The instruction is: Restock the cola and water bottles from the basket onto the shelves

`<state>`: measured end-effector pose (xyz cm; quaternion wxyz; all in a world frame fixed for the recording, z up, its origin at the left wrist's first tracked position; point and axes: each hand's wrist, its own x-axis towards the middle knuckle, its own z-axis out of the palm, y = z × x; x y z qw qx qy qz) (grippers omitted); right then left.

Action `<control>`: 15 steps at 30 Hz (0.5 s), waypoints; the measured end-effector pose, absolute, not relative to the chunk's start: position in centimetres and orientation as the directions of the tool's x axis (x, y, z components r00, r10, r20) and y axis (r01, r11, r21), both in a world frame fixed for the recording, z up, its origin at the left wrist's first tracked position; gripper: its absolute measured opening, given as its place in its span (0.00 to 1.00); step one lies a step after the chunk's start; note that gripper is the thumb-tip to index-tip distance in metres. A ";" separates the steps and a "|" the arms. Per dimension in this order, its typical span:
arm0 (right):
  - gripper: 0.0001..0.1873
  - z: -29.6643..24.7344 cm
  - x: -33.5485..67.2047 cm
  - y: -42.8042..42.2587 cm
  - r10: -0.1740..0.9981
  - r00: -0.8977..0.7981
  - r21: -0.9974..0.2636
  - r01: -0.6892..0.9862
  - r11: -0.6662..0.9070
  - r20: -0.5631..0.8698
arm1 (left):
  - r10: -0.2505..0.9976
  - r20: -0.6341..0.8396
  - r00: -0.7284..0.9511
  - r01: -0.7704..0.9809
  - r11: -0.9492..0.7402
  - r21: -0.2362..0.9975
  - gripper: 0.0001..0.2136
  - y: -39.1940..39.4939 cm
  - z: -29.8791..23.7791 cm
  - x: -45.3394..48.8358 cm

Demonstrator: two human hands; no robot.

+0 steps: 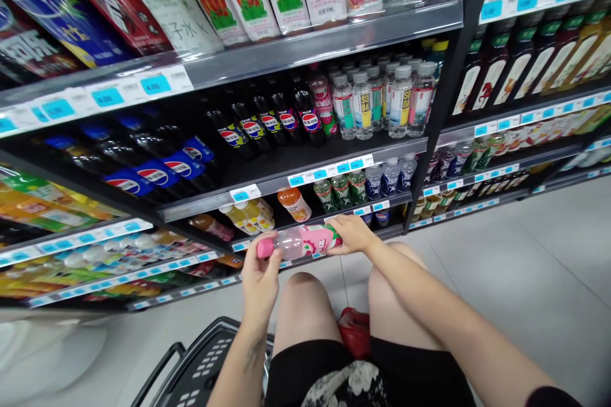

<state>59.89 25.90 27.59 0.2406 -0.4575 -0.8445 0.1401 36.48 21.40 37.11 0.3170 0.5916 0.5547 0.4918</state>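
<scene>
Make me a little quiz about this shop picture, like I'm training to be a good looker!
1. True or false: the left hand and the right hand hold the pink bottle lying sideways.
2. Which hand is at the pink cap? A: left. B: right.
3. Which black thing shows low down, beside the left arm?

Key: 1 true; 2 A; 3 the basket.

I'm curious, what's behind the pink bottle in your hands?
Behind the pink bottle, held by the left hand and right hand, runs a shelf edge. The bottle covers whatever stands right behind it.
</scene>
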 end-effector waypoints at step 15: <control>0.65 26.5 56.5 28.5 0.955 0.089 -0.669 0.732 0.130 0.283 | 0.829 0.559 0.026 0.182 -0.554 0.812 0.20 34.7 51.9 46.8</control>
